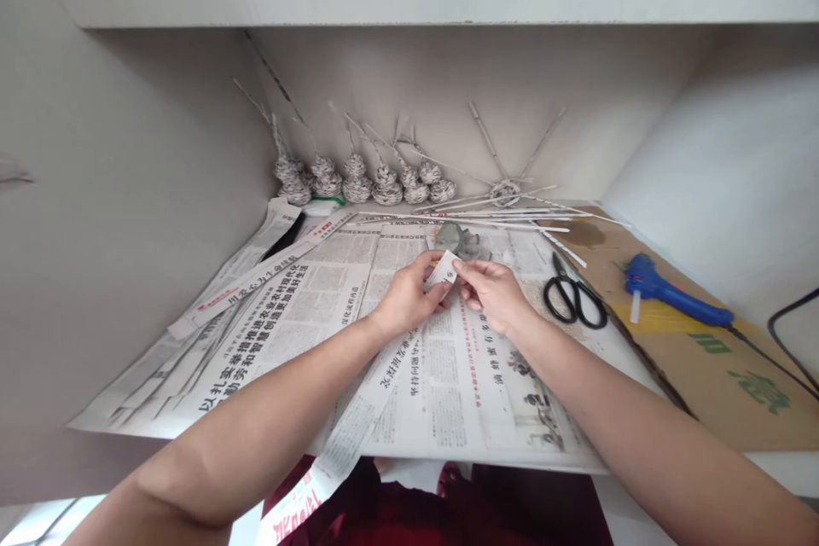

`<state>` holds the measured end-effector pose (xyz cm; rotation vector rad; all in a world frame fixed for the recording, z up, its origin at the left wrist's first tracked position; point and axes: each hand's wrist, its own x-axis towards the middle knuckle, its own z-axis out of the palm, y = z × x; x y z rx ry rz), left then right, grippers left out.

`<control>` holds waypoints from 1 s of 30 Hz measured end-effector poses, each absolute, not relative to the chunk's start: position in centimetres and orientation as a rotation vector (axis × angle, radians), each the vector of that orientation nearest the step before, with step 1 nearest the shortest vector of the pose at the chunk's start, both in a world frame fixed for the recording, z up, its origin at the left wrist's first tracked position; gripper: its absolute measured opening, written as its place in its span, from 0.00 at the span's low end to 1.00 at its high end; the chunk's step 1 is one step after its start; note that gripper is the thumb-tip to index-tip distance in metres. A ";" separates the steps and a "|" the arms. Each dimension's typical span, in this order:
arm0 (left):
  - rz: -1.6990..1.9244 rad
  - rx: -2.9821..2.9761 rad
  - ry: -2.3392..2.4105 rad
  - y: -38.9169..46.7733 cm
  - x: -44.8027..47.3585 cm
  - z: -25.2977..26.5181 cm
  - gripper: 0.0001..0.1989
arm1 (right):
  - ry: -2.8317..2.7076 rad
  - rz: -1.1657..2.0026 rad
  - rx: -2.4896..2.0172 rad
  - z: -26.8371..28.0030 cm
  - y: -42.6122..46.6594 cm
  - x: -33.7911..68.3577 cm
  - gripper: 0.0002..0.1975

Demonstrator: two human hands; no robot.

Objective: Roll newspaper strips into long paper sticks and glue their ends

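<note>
A long newspaper strip (358, 422) runs from between my hands down under my left forearm and over the table's front edge. My left hand (409, 294) is closed around its upper part, thumb on top. The fingertips of my right hand (492, 290) pinch the strip's upper end at its right corner. Just beyond my hands lies a grey-green lump (450, 239) on crumpled clear plastic. Something small and yellow shows beside my left fingers, mostly hidden. Black-handled scissors (572, 299) lie to the right of my right hand.
Newspaper sheets (333, 290) cover the table. Cut strips (223, 299) are stacked at left. Several woven paper gourds (357, 179) stand at the back, near thin paper sticks (473, 217) and a started weave (505, 192). A blue glue gun (671, 290) rests on cardboard (717, 358) at right.
</note>
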<state>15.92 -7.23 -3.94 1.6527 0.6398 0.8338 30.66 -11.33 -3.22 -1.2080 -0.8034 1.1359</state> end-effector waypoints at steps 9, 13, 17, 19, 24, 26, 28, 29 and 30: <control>0.845 1.770 0.659 -7.4 15.9 -4.0 0.25 | -0.844 1.083 -1.235 -3.3 -11.4 30.2 0.21; 0.824 1.743 0.643 -7.5 15.9 -3.9 0.25 | -0.834 1.050 -1.256 -3.2 -11.4 29.9 0.23; 0.779 1.567 0.613 -7.6 16.0 -3.5 0.25 | -0.875 1.093 -1.230 -3.2 -11.4 30.3 0.21; 0.770 1.491 0.609 -7.5 16.0 -3.3 0.25 | -0.925 1.150 -1.202 -3.1 -11.4 30.7 0.20; 0.771 1.462 0.616 -7.4 16.0 -3.3 0.24 | -1.024 1.179 -1.213 -2.7 -11.6 31.0 0.17; 0.772 1.474 0.615 -7.3 16.1 -3.3 0.24 | -1.017 1.154 -1.238 -2.7 -11.6 31.0 0.17; 0.773 1.484 0.618 -7.3 16.1 -3.4 0.25 | -1.017 1.141 -1.249 -2.8 -11.6 31.0 0.17; 0.773 1.491 0.621 -7.3 16.1 -3.5 0.25 | -1.022 1.145 -1.245 -2.8 -11.6 31.0 0.16; 0.773 1.501 0.626 -7.2 16.1 -3.5 0.25 | -1.026 1.156 -1.237 -2.8 -11.6 31.1 0.16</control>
